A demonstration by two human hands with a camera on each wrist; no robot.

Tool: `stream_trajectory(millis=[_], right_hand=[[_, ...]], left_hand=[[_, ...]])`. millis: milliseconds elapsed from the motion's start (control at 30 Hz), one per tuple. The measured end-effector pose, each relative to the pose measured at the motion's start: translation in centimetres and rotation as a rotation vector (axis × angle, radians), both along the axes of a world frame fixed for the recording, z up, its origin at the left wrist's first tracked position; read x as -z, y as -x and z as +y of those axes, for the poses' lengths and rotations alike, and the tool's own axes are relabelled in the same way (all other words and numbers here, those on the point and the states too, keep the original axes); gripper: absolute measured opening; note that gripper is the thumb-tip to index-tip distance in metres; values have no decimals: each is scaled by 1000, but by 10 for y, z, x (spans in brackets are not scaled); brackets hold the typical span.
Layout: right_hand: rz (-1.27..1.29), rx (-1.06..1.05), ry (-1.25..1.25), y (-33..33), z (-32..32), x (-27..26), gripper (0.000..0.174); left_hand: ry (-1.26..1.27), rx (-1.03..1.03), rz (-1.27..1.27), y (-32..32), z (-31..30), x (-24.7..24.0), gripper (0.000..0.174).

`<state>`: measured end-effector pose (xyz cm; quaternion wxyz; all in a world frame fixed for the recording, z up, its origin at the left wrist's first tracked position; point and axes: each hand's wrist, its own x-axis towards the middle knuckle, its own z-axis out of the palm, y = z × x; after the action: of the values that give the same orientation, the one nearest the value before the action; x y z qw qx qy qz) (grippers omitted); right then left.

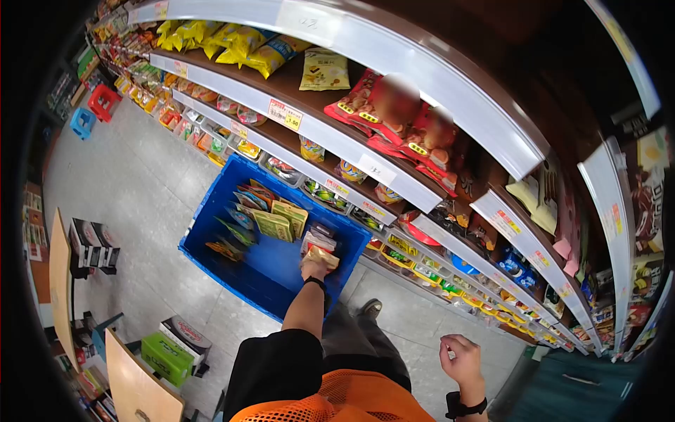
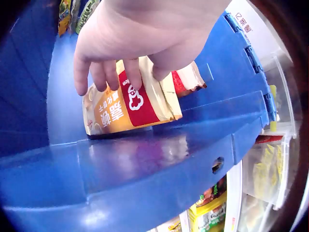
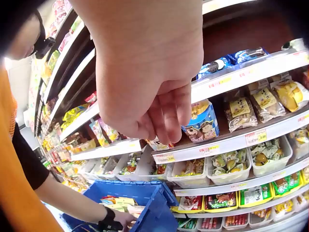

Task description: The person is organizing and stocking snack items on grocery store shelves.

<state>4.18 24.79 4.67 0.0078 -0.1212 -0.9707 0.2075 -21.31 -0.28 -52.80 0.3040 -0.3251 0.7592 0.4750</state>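
Note:
Inside the blue crate (image 1: 264, 264), my left hand (image 1: 314, 268) grips a cream-and-orange biscuit package (image 1: 322, 256). In the left wrist view, the fingers of the left hand (image 2: 140, 38) reach over the top of the package (image 2: 113, 113), thumb toward its right end, near the crate wall (image 2: 130, 164). A red-and-white package (image 2: 188, 79) lies behind it. My right hand (image 1: 462, 360) hangs in the air away from the crate, fingers loosely curled and holding nothing; the right wrist view shows that hand (image 3: 149, 92) in front of the shelves.
Green pouches (image 1: 273, 226) and other bagged snacks stand in the crate. Snack shelves (image 1: 351, 158) run along its far side and to the right, with red bags (image 1: 394, 123) on one. Stools (image 1: 83, 123), a green box (image 1: 167, 357) and wooden boards (image 1: 137, 376) are at the left.

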Motion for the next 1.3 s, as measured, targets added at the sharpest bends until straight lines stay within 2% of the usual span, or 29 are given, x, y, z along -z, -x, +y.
stream_trajectory(millis=[167, 233, 267, 300, 367, 400, 500, 533, 600, 733, 800, 833, 900, 933, 967, 1033, 1067, 1133, 1167, 1233, 1267, 1300], right_hand=[[22, -44, 20, 19, -9, 9, 7], [26, -54, 43, 28, -15, 10, 7], [26, -61, 48, 33, -18, 9, 6], [30, -65, 54, 39, -21, 8, 5], [63, -79, 56, 49, -25, 8, 5], [86, -96, 52, 53, -27, 9, 6], [91, -110, 61, 58, -28, 11, 6], [91, -101, 56, 58, -28, 12, 6], [91, -130, 67, 55, -27, 12, 7], [101, -116, 24, 48, -19, 8, 8], [96, -120, 26, 44, -13, 10, 6], [104, -102, 19, 43, -11, 10, 6], [107, -127, 25, 40, -4, 10, 5], [118, -113, 22, 39, -2, 9, 5], [125, -123, 31, 38, 1, 8, 5], [150, -131, 42, 36, 10, 7, 5], [170, -145, 36, 34, 17, 7, 5], [208, -164, 39, 29, 27, 9, 5], [218, -175, 35, 28, 35, 8, 5], [255, -190, 36, 26, 48, 7, 5], [290, -205, 31, 25, 52, 7, 5], [321, -222, 20, 23, 59, 6, 4]], left_hand=[[63, 126, 99, 1, -13, -66, 56], [165, 241, -32, 1, -24, -86, 56], [273, 253, 77, -3, -26, -94, 47], [278, 256, 82, -4, -29, -109, 47], [95, 100, 187, -1, -38, -136, 36], [71, 86, 284, -3, -43, -114, 34], [31, 92, 262, 5, -47, -101, 36], [26, 101, 262, 10, -48, -114, 36], [6, 125, 76, 24, -43, -154, 36], [39, 248, 91, 21, -42, -105, 38], [-269, 89, 108, 16, -38, -98, 34], [-275, 108, 113, 17, -33, -111, 34], [-71, 296, 81, 17, -29, -156, 37], [-134, 212, 115, 14, -27, -172, 34], [-137, 224, 128, 16, -23, -187, 34], [137, 456, 458, 17, -19, -228, 28], [182, 541, 614, 18, -9, -245, 17], [-35, 670, 869, 16, 20, -353, 13], [-95, 734, 1116, 14, 40, -408, 13], [-169, 828, 1333, 4, 75, -483, 24], [-155, 836, 1517, 0, 92, -503, 36], [-166, 850, 1549, -6, 111, -529, 41]])
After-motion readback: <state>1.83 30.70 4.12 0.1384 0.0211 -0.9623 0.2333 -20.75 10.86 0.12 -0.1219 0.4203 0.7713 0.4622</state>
